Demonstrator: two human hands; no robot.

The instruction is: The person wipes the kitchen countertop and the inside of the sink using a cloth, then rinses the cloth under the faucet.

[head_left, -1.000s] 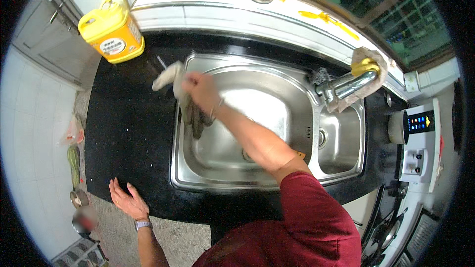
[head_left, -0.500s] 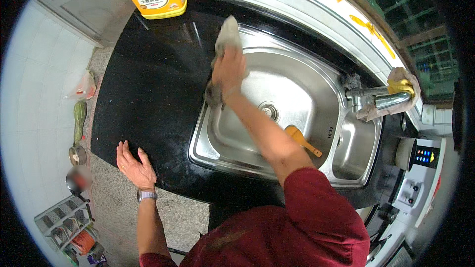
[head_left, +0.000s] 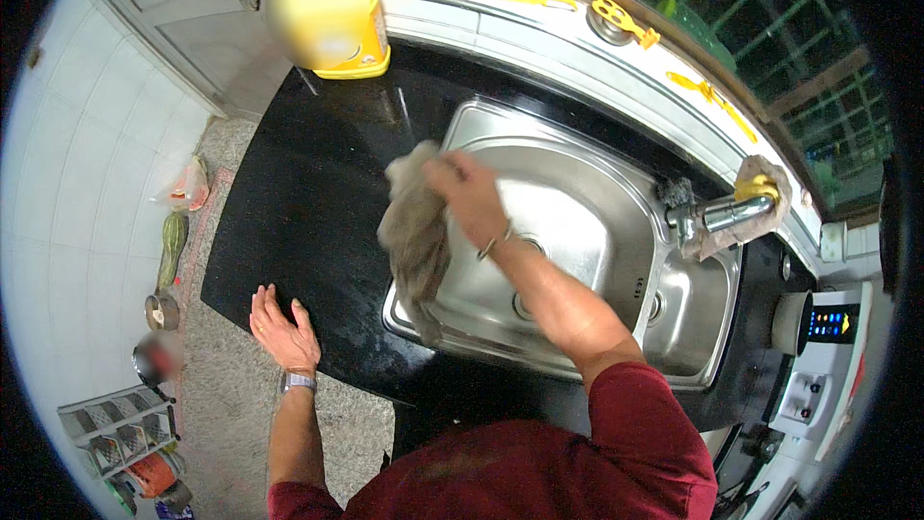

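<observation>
A damp-looking grey-brown cloth [head_left: 416, 241] hangs from my right hand [head_left: 472, 200], whose fingers are closed on its upper end. The hand is slightly blurred and sits over the left part of the steel sink [head_left: 587, 193]. Below it, the cloth drapes across the sink's left rim and the black countertop [head_left: 298, 193]. My left hand [head_left: 287, 335] rests with fingers spread on the counter's near left edge, holding nothing. My right forearm crosses above the basin and partly covers the drain.
A yellow jug [head_left: 351, 34] stands at the far left of the counter. At the right, a cloth-wrapped faucet [head_left: 722, 217] rises beside the small basin [head_left: 688, 299]. Orange-yellow utensils [head_left: 621, 21] lie along the window ledge. A long green gourd [head_left: 173, 248] is on the floor.
My right hand has come back nearer me, and the cloth now hangs loose and spread out instead of lying along the sink's left rim. The orange-brown spatula is hidden now. The view has shifted.
</observation>
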